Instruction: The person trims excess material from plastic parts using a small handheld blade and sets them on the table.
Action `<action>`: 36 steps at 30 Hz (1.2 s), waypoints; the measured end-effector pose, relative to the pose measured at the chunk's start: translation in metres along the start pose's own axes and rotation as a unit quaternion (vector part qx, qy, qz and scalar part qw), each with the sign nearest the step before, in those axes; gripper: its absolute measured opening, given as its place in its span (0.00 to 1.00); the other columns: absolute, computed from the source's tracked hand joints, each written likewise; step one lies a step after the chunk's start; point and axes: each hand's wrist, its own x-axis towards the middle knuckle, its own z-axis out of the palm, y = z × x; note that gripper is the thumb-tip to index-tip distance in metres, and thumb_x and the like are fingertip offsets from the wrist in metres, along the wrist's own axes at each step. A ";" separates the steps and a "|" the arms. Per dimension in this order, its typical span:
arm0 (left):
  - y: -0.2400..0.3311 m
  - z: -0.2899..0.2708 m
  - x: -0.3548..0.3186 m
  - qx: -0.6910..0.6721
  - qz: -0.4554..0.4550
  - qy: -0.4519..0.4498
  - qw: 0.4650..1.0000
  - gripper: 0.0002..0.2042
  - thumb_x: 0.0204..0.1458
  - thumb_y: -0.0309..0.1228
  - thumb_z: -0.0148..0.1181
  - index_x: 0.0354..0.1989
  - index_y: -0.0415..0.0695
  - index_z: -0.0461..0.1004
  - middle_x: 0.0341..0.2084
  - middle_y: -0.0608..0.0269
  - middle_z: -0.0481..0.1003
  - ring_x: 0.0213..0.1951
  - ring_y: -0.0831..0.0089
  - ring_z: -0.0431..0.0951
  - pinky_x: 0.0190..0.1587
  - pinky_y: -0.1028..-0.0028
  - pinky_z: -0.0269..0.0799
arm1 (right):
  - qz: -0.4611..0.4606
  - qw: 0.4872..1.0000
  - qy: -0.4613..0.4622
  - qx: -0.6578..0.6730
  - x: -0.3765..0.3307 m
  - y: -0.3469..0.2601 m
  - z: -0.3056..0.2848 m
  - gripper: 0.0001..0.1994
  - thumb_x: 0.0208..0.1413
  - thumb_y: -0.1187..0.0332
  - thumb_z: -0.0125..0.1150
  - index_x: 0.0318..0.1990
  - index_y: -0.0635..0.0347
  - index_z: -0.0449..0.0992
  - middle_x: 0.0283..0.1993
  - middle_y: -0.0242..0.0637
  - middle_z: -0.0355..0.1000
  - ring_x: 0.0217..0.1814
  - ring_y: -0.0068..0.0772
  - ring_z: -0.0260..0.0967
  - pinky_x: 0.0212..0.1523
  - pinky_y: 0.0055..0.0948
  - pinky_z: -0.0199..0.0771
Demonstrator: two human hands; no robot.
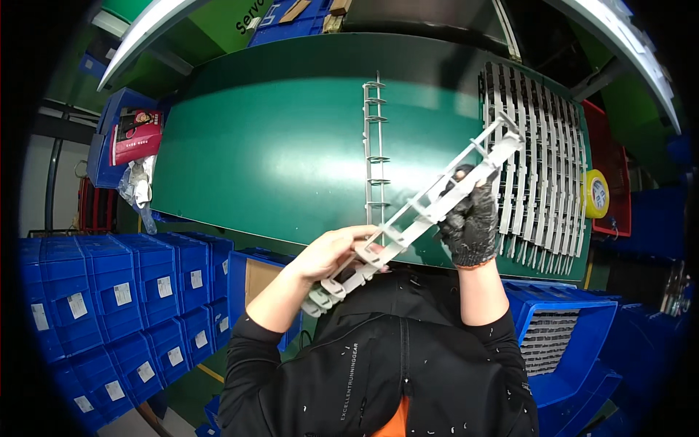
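A long grey ladder-like frame (pixel 416 229), two rails joined by crosspieces, slants from near my lap up to the right over the table's front edge. My left hand (pixel 328 256), bare, is closed on its lower part. Farther up, my right hand (pixel 472 229) wears a black glove with an orange cuff and grips the frame near its upper end. A similar slim frame (pixel 368 138) lies lengthwise away from me in the middle of the green table (pixel 255 146). At the right of the table, several such grey parts (pixel 535 167) lie side by side in rows.
A yellow tape roll (pixel 597 194) and a red bin (pixel 610 160) are at the right edge. Stacked blue crates (pixel 109 291) stand at left. A blue crate (pixel 590 335) with grey parts is at lower right. A red package (pixel 137 136) sits in a blue box at far left.
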 end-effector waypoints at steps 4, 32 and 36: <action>0.015 0.005 -0.019 0.209 -0.039 0.083 0.974 0.21 0.53 0.31 0.49 0.55 0.38 0.60 0.40 0.55 0.73 0.36 0.75 0.74 0.36 0.78 0.69 | -0.086 0.989 0.077 -0.088 0.011 -0.016 0.012 0.18 0.56 0.51 0.47 0.39 0.58 0.68 0.13 0.24 0.57 0.08 0.15 0.48 0.07 0.17 0.44; 0.018 0.016 -0.009 0.143 -0.072 0.093 0.983 0.13 0.55 0.25 0.44 0.47 0.32 0.65 0.27 0.50 0.75 0.23 0.69 0.78 0.25 0.81 0.73 | -0.110 0.802 -0.054 -0.585 -0.030 -0.002 0.001 0.08 0.49 0.69 0.56 0.34 0.63 0.76 0.25 0.37 0.72 0.27 0.29 0.70 0.29 0.26 0.68; 0.012 0.014 -0.001 0.182 -0.035 0.131 0.974 0.09 0.55 0.27 0.44 0.39 0.35 0.67 0.29 0.54 0.75 0.26 0.70 0.78 0.25 0.82 0.72 | 0.088 0.896 0.089 -0.426 -0.027 -0.002 -0.010 0.12 0.54 0.61 0.53 0.29 0.61 0.75 0.18 0.29 0.67 0.14 0.18 0.60 0.16 0.19 0.57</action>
